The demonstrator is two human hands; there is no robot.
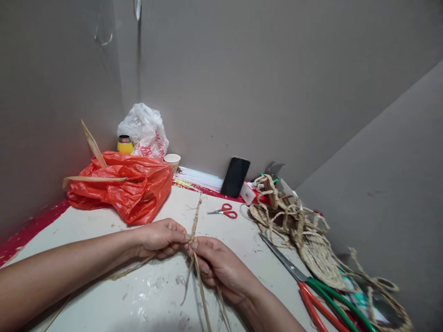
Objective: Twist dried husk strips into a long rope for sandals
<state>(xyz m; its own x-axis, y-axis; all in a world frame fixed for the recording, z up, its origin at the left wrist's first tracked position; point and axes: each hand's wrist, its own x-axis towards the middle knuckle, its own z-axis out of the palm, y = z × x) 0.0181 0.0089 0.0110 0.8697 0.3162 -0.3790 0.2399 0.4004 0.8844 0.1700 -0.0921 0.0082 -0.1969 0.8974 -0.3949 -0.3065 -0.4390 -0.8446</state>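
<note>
From your head camera, you are at a pale surface (104, 221) with a red patterned edge, pushed into a corner of plain grey walls (277, 69).

Your left hand (161, 237) and right hand (218, 265) meet at the middle of the surface. Both sets of fingers are closed, pinching a twisted straw cord (195, 219) right where the fingertips come together. The cord's long axis runs away from you: its braided end points up and slightly right toward the far wall, while the loose straw strands (202, 290) trail back toward you under your right palm. One longer strand runs off to the left beneath your left forearm.

Counting the rest: one red plastic bag (128, 189) at far left with two dry leaf strips poking out, one white plastic bag (145, 129) behind it, one yellow jar (125, 145), one paper cup (172, 161), one black phone (235, 177) leaning on the wall, and one small pair of red scissors (224, 211) just beyond the cord's tip. To your right lie one large pair of shears (304, 281) with red and green handles and a heap of woven straw sandals (297, 226).
</note>
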